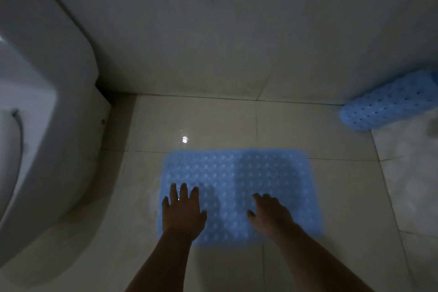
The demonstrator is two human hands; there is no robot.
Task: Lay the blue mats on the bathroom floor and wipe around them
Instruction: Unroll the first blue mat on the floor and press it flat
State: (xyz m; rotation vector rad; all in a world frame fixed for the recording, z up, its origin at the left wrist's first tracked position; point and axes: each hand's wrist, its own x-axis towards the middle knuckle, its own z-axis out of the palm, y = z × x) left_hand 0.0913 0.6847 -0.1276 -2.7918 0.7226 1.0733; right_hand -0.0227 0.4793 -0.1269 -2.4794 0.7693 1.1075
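A light blue bubbled mat (239, 173) lies flat on the pale tiled floor (194, 118), in the lower middle of the head view. My left hand (182, 211) rests flat on the mat's left part with its fingers spread. My right hand (270, 213) lies on the mat's middle right with its fingers apart and slightly bent. Neither hand holds anything. A second blue mat (388, 104) with small holes leans folded against the wall at the far right. No cloth is in view.
A white toilet (47, 92) fills the left side, its base close to the mat's left edge. The tiled wall (213, 42) rises just behind the mat. A lighter patch of floor (407, 173) lies to the right.
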